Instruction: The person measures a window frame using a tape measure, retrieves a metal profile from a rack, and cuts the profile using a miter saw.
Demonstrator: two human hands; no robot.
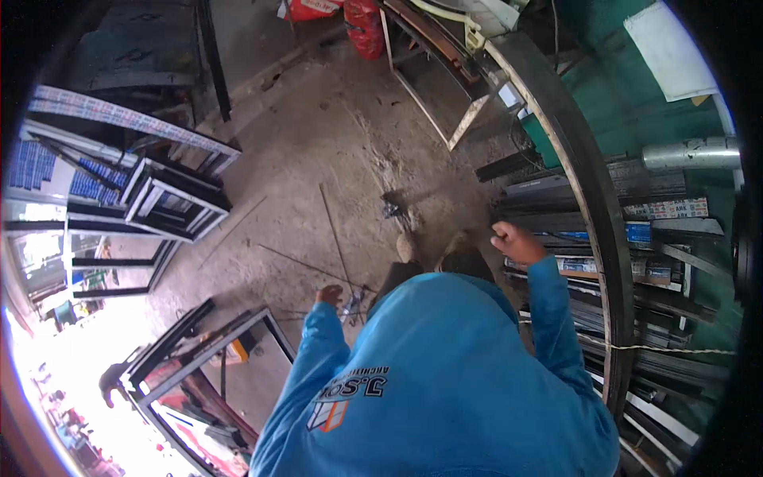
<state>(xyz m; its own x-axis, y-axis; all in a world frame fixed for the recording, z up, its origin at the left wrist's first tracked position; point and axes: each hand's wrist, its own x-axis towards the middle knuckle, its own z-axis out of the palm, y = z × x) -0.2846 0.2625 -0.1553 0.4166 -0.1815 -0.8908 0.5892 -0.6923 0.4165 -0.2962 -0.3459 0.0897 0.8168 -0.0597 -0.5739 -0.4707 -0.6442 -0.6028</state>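
Left hand (328,296): hangs low beside the blue sweatshirt (445,374), fingers curled together around a small tool (350,304). The tool juts out of the fist toward the legs, over the concrete floor (318,159). It is dark and greyish, short; its kind is too small to tell.

Right hand (515,241): raised at the front edge of the rack (604,238), fingers closed into a fist over the ends of the stacked profiles (588,266); whether it grips one cannot be told.

Profiles: long dark and silver bars laid flat in tiers, some wrapped in printed film.

Floor: thin rods (334,230) lie scattered ahead of the shoes (408,246). Dark window frames (171,199) stand along the left edge; another frame (207,350) sits near the left sleeve.
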